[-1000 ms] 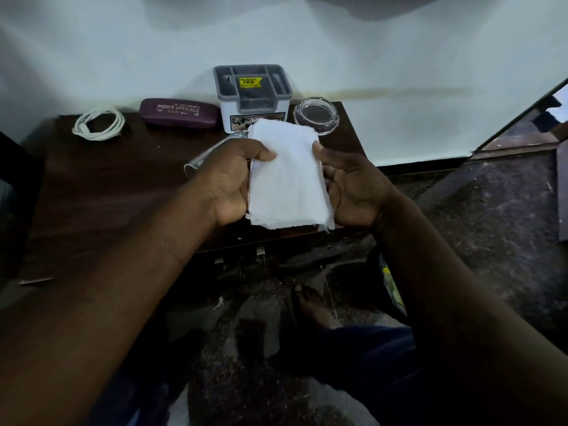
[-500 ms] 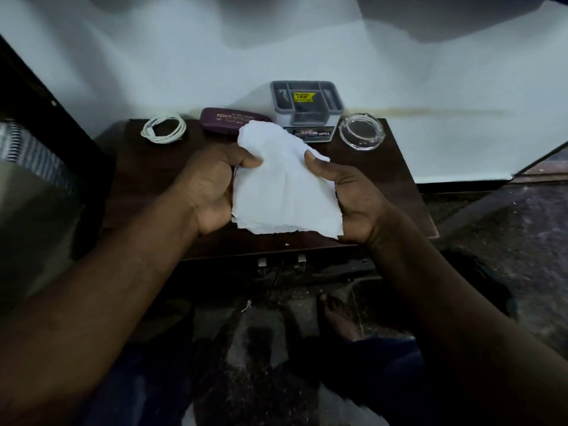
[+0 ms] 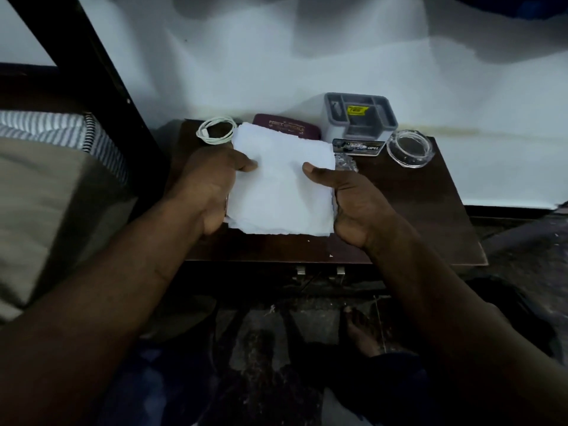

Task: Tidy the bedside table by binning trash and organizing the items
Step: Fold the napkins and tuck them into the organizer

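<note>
Over the bedside table (image 3: 430, 210), left hand (image 3: 206, 186) and right hand (image 3: 356, 204) pinch opposite edges of the white tissue (image 3: 282, 186).

Your left hand (image 3: 209, 182) and your right hand (image 3: 353, 204) each pinch one side of a stack of white tissues (image 3: 282, 179), thumbs on top. The stack is flat, with ragged edges. It is held over the brown surface (image 3: 430, 210), in front of the gray box (image 3: 358, 118) and a bit to its left. The gray box stands at the back by the wall, with open slots on top and a yellow sticker inside. A clear round glass dish (image 3: 410, 147) sits just right of the box. A dark purple case (image 3: 285, 129) lies just left of it. A coiled white cable (image 3: 215, 133) lies further left. A shiny crumpled scrap (image 3: 345, 162) peeks out in front of the box.
</note>
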